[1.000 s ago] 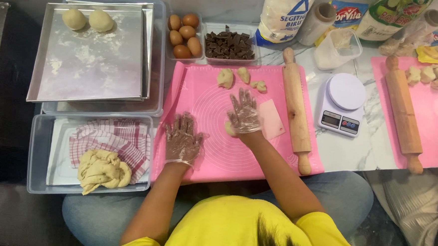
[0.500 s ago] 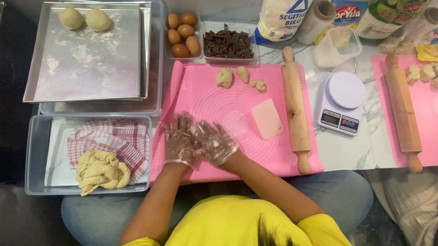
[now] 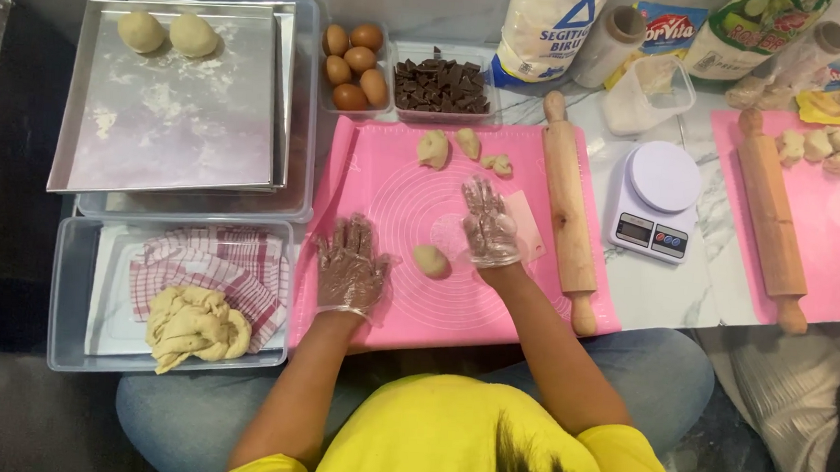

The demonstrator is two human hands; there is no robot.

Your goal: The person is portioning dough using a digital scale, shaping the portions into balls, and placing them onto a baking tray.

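Both hands wear clear plastic gloves over a pink silicone mat (image 3: 378, 306). My left hand (image 3: 349, 269) lies flat and open on the mat's left part. My right hand (image 3: 490, 224) is open, fingers spread, over a pale scraper card (image 3: 533, 230). A small dough ball (image 3: 430, 260) sits on the mat between the hands, touching neither. Several dough pieces (image 3: 461, 149) lie at the mat's far edge. A wooden rolling pin (image 3: 569, 210) rests along the mat's right side.
A metal tray (image 3: 173, 108) with two dough balls (image 3: 167, 33) is far left; below it a plastic tub (image 3: 72, 290) holds a checked cloth and a dough lump (image 3: 193, 325). Eggs (image 3: 354, 66), chocolate chunks (image 3: 440, 84), a scale (image 3: 655, 198), flour bags and a second mat with a pin (image 3: 771, 216) lie beyond.
The right hand came back to the left hand, then moved out again over the scraper. A dough ball now lies on the mat between the hands.
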